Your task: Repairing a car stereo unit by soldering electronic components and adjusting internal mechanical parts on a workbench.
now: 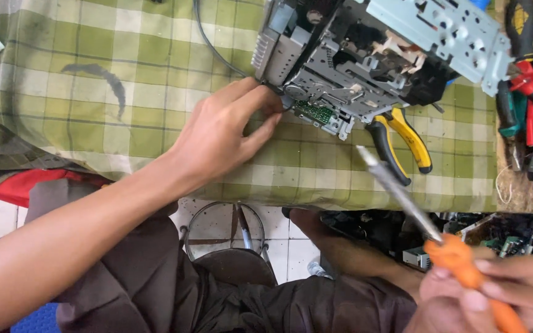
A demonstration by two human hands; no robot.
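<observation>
surface: green checked cloth (155,74) over bench
left hand (223,132): pinching corner of opened grey player chassis (365,55), steadying it
right hand (488,290): fisted round orange screwdriver (427,222), tip raised clear
nearby: yellow pliers (402,145), within reach

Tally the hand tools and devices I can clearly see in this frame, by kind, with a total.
Screwdriver with orange handle, in the right hand: 1
Pliers with yellow and black handles: 1
Opened metal electronic unit, touched by the left hand: 1
Red- and green-handled tools at the right edge: too jumbled to count
Total: 3
</observation>
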